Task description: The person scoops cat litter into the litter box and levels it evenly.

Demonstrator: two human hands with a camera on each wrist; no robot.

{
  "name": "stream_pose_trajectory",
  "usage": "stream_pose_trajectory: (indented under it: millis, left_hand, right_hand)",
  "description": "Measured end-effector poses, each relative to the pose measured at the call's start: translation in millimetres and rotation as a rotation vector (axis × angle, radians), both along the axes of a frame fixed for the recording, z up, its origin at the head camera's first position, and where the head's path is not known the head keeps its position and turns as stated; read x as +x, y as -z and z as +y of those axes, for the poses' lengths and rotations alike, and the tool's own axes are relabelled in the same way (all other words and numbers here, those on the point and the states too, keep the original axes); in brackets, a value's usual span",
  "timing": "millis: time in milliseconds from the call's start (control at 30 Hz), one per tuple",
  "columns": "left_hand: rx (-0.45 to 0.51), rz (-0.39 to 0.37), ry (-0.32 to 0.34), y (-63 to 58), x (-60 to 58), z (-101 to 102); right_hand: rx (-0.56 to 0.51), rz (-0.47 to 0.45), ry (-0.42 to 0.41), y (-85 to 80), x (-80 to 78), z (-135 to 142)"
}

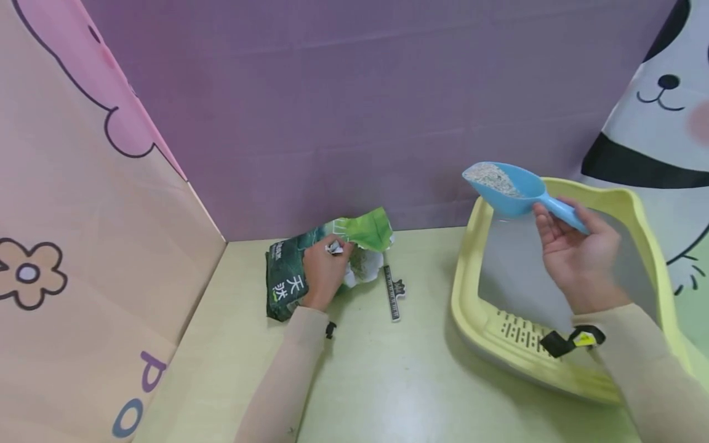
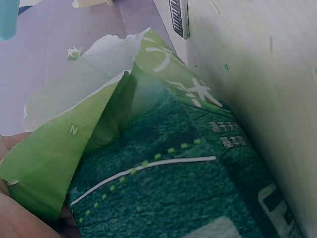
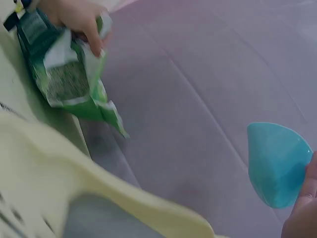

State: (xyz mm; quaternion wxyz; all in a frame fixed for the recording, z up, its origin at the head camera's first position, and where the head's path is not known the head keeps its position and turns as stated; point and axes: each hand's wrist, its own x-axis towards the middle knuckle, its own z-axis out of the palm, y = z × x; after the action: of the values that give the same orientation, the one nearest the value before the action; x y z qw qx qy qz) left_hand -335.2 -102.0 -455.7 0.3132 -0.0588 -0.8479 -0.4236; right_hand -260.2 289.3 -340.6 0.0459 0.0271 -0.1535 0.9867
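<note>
Scoop [image 1: 519, 202], blue and partly filled with grey grains [image 1: 492, 176], is at the right of the head view, held by its handle between the thumb and fingers of the right hand [image 1: 581, 255], and overlaps the upper-left rim of a yellow tray [image 1: 469, 264]. Near the middle of that view, the left hand [image 1: 324, 267] grips the torn opening of a green bag [image 1: 284, 264] lying on the table [image 1: 360, 381], with a small ruler [image 1: 392, 295] just right of the bag.
</note>
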Motion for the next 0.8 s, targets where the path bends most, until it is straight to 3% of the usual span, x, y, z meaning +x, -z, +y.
stream_pose_trajectory:
  millis: [267, 467, 800]
  left_hand:
    - [0.01, -0.021, -0.006, 3.5, 0.9, 1]
    - [0.02, -0.027, -0.009, 4.3, 0.7, 2]
    - [0.031, -0.025, -0.002, 4.7, 0.6, 2]
  right_hand:
    - [0.066, -0.119, 0.109, -6.2, -2.8, 45]
    - [0.158, -0.169, 0.209, 1.5, -2.7, 67]
    - [0.109, -0.238, 0.196, 19.0, -0.3, 95]
